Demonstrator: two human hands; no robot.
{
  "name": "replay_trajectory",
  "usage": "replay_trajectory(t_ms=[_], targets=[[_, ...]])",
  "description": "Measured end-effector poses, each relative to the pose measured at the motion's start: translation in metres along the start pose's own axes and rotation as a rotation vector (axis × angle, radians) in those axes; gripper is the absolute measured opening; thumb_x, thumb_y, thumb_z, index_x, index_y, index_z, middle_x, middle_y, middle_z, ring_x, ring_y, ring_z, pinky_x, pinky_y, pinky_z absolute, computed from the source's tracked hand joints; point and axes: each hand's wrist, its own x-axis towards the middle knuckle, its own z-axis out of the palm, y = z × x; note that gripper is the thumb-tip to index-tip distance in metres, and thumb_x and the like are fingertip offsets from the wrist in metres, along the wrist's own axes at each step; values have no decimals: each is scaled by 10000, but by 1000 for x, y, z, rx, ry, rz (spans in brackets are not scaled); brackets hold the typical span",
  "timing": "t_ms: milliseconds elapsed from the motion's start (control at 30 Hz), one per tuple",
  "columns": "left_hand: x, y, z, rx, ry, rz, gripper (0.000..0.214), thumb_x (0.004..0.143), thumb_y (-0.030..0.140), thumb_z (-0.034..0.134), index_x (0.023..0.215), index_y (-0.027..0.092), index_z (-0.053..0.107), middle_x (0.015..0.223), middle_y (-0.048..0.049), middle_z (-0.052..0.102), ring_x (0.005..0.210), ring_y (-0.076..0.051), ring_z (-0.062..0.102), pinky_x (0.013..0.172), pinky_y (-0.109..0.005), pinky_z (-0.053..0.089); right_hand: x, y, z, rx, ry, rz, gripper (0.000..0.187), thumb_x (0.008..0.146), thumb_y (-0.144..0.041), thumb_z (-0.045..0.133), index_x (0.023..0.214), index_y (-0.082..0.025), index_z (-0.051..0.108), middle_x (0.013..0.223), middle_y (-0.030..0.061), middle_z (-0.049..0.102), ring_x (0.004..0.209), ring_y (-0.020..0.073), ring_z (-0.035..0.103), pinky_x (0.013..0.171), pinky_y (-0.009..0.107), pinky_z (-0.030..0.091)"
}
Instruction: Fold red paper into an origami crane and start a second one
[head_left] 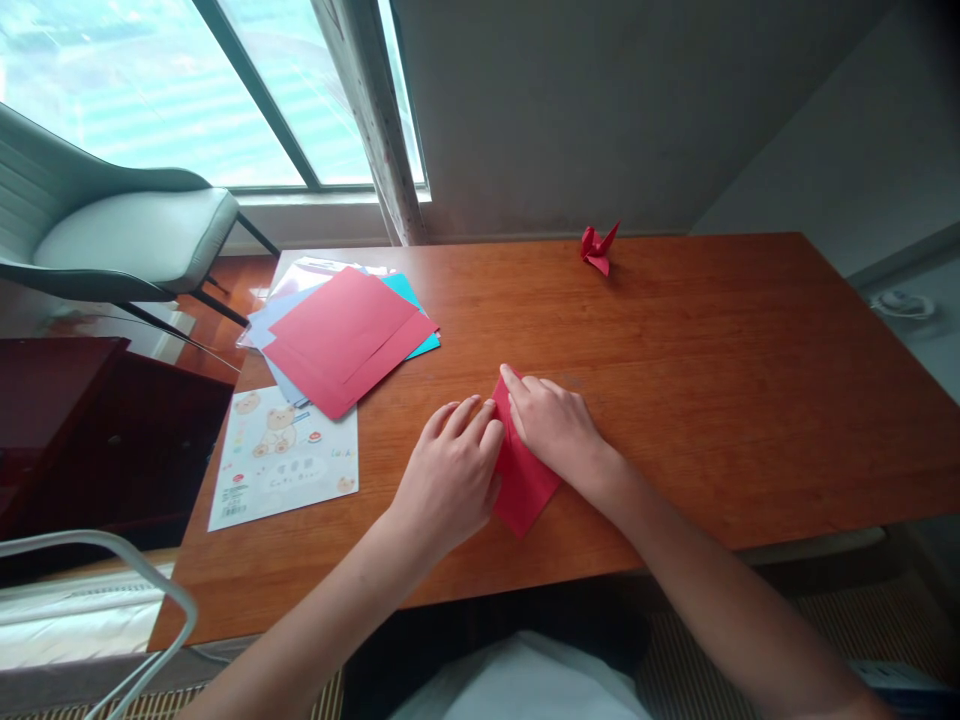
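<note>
Your left hand lies flat on the folded red paper, fingers stretched out and close together, pressing its left edge onto the desk. Your right hand presses the paper's upper part, fingers flat and gripping nothing, with the index tip at its top corner. Left of the paper lies a stack of coloured sheets. Well beyond the paper stands a red paper crane.

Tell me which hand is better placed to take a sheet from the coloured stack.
Left, likely: the left hand lies nearer the paper stack on its side; the right hand presses the red folded paper farther off.
</note>
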Motion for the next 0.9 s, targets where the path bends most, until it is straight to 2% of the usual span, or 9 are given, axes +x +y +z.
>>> replay_trajectory(t_ms=[133, 267, 433, 600, 767, 900], targets=[[-9, 3, 2, -2, 39, -17, 303, 880, 155, 526, 1174, 156, 602, 1316, -118, 666, 1311, -302, 546, 1114, -454, 416, 1, 2, 4, -3, 26, -12, 538, 1020, -207, 332, 1551, -120, 334, 1178, 156, 695, 1036, 241, 671, 818, 317, 556], [-11, 2, 5, -14, 58, -23, 313, 910, 170, 501, 1208, 158, 599, 1316, -109, 668, 1305, -298, 549, 1103, -449, 424, 1, 3, 7, 11, 57, -16, 527, 1021, -202, 338, 1542, -124, 356, 1171, 146, 694, 1030, 237, 664, 804, 304, 551], [-8, -2, 9, -46, 34, -2, 472, 864, 189, 525, 1334, 148, 539, 1522, -115, 506, 1426, -328, 421, 1177, -489, 343, -3, 2, 6, 24, 48, -25, 518, 1030, -200, 325, 1541, -121, 362, 1202, 159, 674, 1067, 238, 640, 836, 305, 553], [6, -6, 6, -80, -8, 23, 669, 766, 221, 599, 1419, 148, 470, 1571, -135, 435, 1465, -342, 356, 1227, -522, 248, -9, 1, 5, 22, 43, -33, 502, 1031, -181, 326, 1525, -124, 399, 1240, 174, 657, 1096, 243, 625, 871, 315, 550], [10, -5, 7, -72, 0, 41, 639, 800, 199, 560, 1429, 147, 461, 1559, -149, 448, 1471, -321, 360, 1221, -505, 260, -4, -3, -3, 40, 6, -20, 507, 1025, -163, 323, 1526, -112, 384, 1264, 195, 657, 1116, 248, 645, 863, 328, 553], [3, -1, 10, -33, 10, 40, 565, 846, 176, 525, 1407, 112, 491, 1526, -175, 484, 1440, -320, 413, 1188, -484, 326, 8, -4, -12, 46, -54, 31, 515, 1018, -166, 321, 1526, -96, 361, 1149, 197, 708, 1015, 263, 704, 806, 354, 563]])
